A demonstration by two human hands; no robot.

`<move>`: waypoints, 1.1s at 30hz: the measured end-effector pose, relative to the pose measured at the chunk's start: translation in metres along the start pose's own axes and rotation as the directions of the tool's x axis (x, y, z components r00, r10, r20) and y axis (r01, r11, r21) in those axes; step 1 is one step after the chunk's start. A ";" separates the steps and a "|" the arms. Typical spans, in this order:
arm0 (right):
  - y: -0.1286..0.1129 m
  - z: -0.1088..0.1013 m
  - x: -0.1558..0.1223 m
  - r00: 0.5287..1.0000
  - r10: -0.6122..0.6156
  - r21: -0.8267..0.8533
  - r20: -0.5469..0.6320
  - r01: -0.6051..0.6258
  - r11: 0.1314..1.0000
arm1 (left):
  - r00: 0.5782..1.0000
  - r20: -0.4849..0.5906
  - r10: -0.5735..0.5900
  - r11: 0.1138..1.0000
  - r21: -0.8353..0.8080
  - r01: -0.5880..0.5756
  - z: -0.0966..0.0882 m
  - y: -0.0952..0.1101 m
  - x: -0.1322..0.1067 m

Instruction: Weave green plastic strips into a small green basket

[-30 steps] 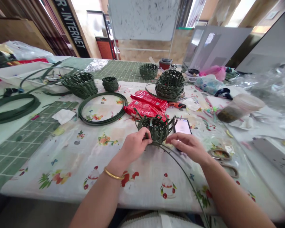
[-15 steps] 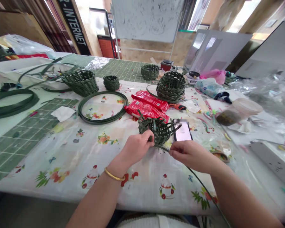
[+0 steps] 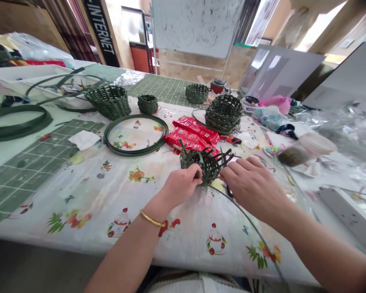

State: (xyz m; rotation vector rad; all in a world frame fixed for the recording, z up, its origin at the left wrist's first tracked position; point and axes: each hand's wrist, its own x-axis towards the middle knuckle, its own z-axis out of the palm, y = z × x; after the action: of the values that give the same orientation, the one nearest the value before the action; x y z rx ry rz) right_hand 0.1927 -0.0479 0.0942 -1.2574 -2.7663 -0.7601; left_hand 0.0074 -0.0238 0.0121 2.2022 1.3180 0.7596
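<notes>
A small half-woven green basket (image 3: 205, 162) with loose strip ends sticking up sits on the flowered tablecloth (image 3: 110, 203). My left hand (image 3: 179, 186), with a gold bangle on the wrist, is closed on the basket's near left side. My right hand (image 3: 252, 188) rests against the basket's right side, fingers curled at a long green strip (image 3: 247, 221) that trails from the basket toward the table's near edge. The phone lies hidden under my right hand.
Red snack packets (image 3: 191, 136) lie just behind the basket. A coil of green strip (image 3: 136, 134), several finished green baskets (image 3: 109, 101), a larger one (image 3: 224, 113), a plastic jar on its side (image 3: 305, 148) and a white box (image 3: 347, 211) surround the work spot.
My right hand has moved from pulling the strip below the basket up against the basket's right side, covering the phone. The view has shifted slightly left and closer.
</notes>
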 end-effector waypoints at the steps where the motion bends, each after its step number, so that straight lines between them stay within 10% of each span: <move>1: 0.001 0.001 0.005 0.999 -0.014 -0.026 -0.044 0.013 1.000 | 1.000 -0.008 0.000 1.000 -0.009 0.000 0.001 -0.001 0.000; 7: 0.012 0.015 0.037 0.982 -0.059 -0.070 -0.180 0.047 0.996 | 0.999 -0.041 -0.012 1.000 0.002 0.012 0.003 0.000 0.002; 17: 0.003 -0.016 0.013 0.982 0.161 0.143 0.100 -0.175 0.974 | 0.986 -0.111 -0.127 0.992 -0.023 0.125 0.004 0.002 0.003; 24: -0.002 0.032 -0.016 0.829 0.120 0.348 0.546 -0.355 0.868 | 0.992 -0.013 -0.126 0.983 0.133 0.127 -0.002 0.007 0.004; 30: 0.000 0.035 -0.014 0.842 0.078 0.613 0.534 -0.449 0.650 | 0.997 0.038 -0.071 0.989 0.130 0.065 -0.003 0.009 0.006; 33: -0.012 0.032 -0.009 0.841 0.115 0.557 0.529 -0.447 0.700 | 0.997 0.040 -0.069 0.989 0.134 0.063 -0.003 0.009 0.005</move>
State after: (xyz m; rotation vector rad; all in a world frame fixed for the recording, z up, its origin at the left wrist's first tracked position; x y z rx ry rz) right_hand 0.1963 -0.0465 0.0590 -1.7604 -2.5849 0.6090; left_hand 0.0135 -0.0228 0.0210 2.2507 1.4494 0.6107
